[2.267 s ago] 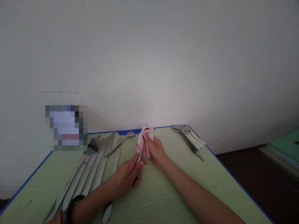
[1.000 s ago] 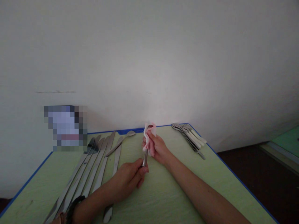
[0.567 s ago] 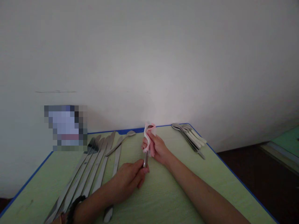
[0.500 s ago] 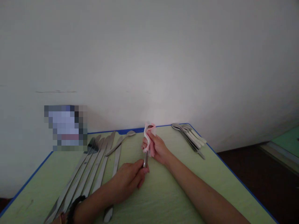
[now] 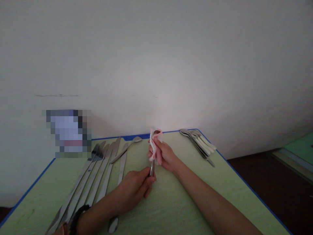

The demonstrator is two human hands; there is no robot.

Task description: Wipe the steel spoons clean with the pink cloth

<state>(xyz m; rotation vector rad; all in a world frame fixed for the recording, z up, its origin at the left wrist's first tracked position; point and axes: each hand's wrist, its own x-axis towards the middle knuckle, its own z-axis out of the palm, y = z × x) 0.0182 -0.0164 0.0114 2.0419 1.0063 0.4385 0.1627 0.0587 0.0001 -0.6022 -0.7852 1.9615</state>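
My left hand (image 5: 137, 186) pinches the lower end of a metal spoon (image 5: 152, 168) that stands almost upright over the green table (image 5: 171, 209). My right hand (image 5: 164, 156) is closed round a pink and white cloth (image 5: 154, 146), which wraps the spoon's upper part. The spoon's bowl just peeks out of the cloth at the top. A dark bead bracelet sits on my left wrist.
Several long knives (image 5: 97, 176) lie side by side on the left of the table, with one spoon (image 5: 127, 148) across their far ends. A pile of spoons and forks (image 5: 198, 143) lies at the far right corner. A pale wall rises behind the blue-edged table.
The spoon has swung from a slant to nearly upright. My right hand with the cloth has slid slightly along it. The cutlery on the table has not moved.
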